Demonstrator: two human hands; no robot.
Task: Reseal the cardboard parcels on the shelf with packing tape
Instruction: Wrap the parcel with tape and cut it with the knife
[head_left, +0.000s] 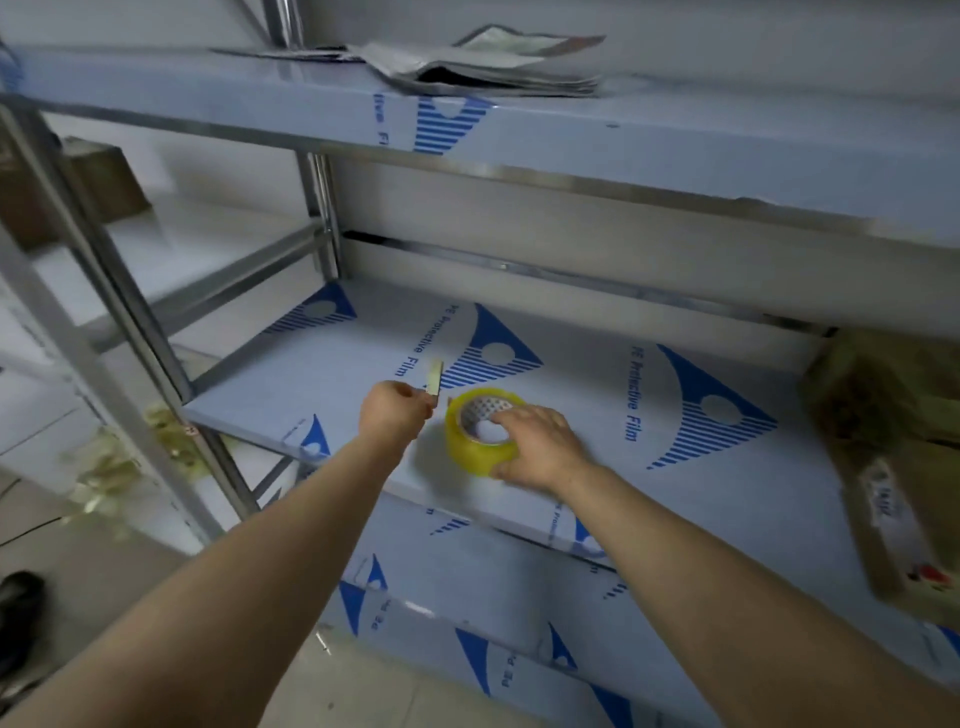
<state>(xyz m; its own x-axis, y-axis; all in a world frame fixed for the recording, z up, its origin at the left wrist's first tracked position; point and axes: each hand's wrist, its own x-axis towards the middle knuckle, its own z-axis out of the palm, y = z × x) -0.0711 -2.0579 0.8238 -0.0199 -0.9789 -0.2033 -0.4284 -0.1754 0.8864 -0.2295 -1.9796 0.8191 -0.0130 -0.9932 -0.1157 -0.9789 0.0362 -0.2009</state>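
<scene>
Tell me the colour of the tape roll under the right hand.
Translucent yellow tape roll, seen best in the head view.

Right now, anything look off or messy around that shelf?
Yes. Crumpled yellowish tape scraps litter the floor left of the shelf frame. The parcel at the right looks scuffed, its label side tilted. Papers on the top shelf lie in a loose, splayed heap.

We see a shelf (322, 384) of smooth sheet metal under glossy pale film printed with blue marks, its uprights bare brushed steel. At six o'clock on it the tape roll (480, 439) is glossy translucent yellow plastic on a paper core. At three o'clock the cardboard parcel (893, 467) looks matt brown, with shiny wrinkled tape over it. At twelve o'clock the papers (488, 65) on the upper shelf look matt and creased.
</scene>
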